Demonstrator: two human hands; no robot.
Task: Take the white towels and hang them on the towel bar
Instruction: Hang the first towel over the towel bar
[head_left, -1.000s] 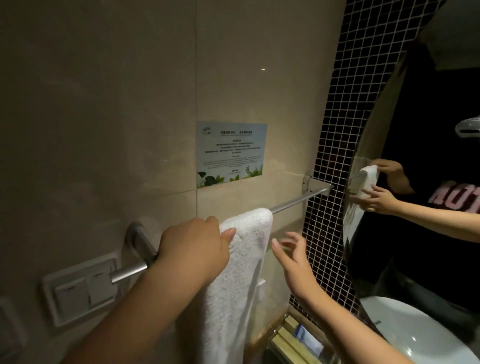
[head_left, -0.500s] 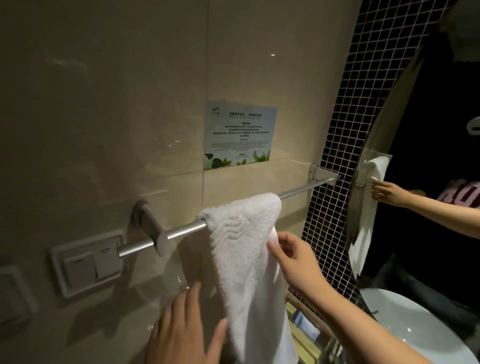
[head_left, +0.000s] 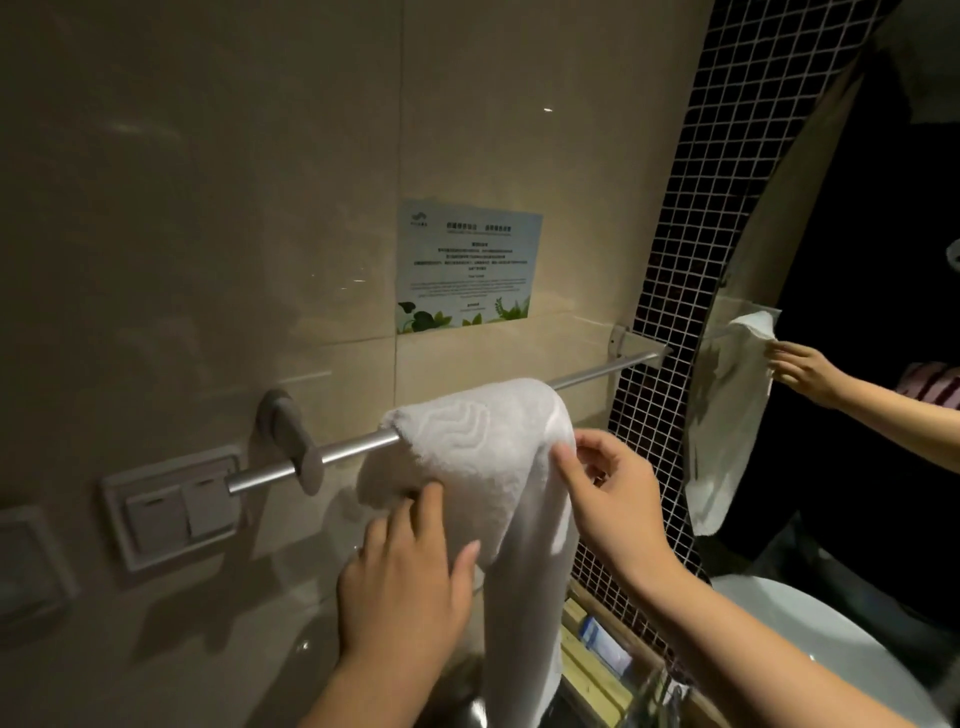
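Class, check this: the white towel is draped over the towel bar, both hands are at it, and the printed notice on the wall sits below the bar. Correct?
Not quite. The head view shows the printed notice above the towel bar, not below. The white towel is draped over it, with the left hand and right hand at it.

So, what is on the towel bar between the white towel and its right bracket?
In the head view, nothing: the towel bar is bare from the white towel to the right bracket.

bar right of towel: bare towel bar (head_left: 597, 371) up to the mosaic wall (head_left: 691, 291), free
bar left: short stub, bracket (head_left: 291, 441) and switch plate (head_left: 174, 512) crowd it
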